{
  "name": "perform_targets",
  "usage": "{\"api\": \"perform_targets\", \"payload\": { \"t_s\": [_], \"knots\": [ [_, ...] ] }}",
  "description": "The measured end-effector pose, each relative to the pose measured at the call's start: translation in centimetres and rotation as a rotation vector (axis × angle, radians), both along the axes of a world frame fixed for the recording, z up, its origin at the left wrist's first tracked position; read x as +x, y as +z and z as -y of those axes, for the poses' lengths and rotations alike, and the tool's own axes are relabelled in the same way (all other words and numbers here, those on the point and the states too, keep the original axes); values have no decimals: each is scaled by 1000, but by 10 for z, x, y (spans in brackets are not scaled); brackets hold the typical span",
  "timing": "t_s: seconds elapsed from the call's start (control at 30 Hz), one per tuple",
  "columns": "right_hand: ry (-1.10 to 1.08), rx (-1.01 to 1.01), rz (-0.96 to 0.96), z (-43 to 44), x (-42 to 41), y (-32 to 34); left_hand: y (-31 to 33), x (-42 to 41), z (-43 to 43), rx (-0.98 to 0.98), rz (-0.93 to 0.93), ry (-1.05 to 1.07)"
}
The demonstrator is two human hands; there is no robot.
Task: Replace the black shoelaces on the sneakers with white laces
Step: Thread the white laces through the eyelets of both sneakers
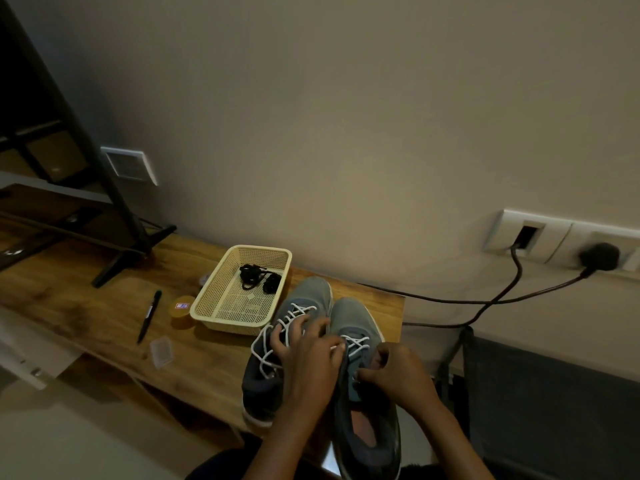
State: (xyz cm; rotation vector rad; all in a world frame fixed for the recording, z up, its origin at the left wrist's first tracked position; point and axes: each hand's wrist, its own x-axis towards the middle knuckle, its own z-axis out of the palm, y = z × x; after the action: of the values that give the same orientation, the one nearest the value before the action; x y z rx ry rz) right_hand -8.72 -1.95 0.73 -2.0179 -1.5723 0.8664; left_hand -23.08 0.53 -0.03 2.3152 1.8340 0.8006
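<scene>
The grip of the left hand (308, 355) is clenched, its curled fingers meeting the white lace (358, 342) at the upper eyelets of the right sneaker (349, 317). It appears to be pinching the lace, though the fingertips are partly hidden. The grip of the right hand (401, 372) is curled onto the near side of that sneaker's lacing panel, grasping the upper and steadying it.

Both sneakers stand side by side at the near right end of the wooden tabletop (86, 289), toes toward the wall. The left sneaker (311, 289) already carries its own white lace, with slack loops (263, 344) hanging off its outer side. The black laces (254, 275) lie bundled in the cream mesh basket (211, 306) just beyond the shoes, so removal looks finished. My reading is that the last crossings on the right sneaker are being threaded or tightened.

To do this well, the right hand should hold the eyelet row flat and open while the left feeds the lace tip straight through, not at an angle. Draw each crossing snug from the toe end upward. Keep the lace untwisted, and check that the two free ends come out even before going on. The left wrist lies over the other shoe's slack loops, which could snag and pull loose. The left sneaker's loops likely need taking up afterwards.
</scene>
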Motion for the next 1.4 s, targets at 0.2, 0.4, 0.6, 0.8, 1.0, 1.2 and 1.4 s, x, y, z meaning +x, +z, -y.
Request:
{"api": "perform_targets", "payload": {
  "t_s": [0.2, 0.4, 0.6, 0.8, 1.0, 1.2, 1.4],
  "knots": [
    [5, -11, -13, -1, 0, 0, 1, 0, 3, -118, -106, 96],
    [-33, -27, -33, -2, 0, -3, 10, 0, 5, -48, -76, 209],
    [-16, -23, -43, -3, 0, -2, 10, 5, 8, 49, -92, 35],
    [-2, -10, -73, -4, 1, -4, 14, 5, 13, -127, -150, -16],
    [-7, 1, -65, -4, 3, -5, 16, 5, 15, -217, -96, -19],
    [-13, -5, -79, -7, 5, -10, 21, 5, 13, -342, -132, -19],
    [25, -29, -77, -8, 6, -9, 26, 5, 18, -256, -153, 19]
  ]
}}
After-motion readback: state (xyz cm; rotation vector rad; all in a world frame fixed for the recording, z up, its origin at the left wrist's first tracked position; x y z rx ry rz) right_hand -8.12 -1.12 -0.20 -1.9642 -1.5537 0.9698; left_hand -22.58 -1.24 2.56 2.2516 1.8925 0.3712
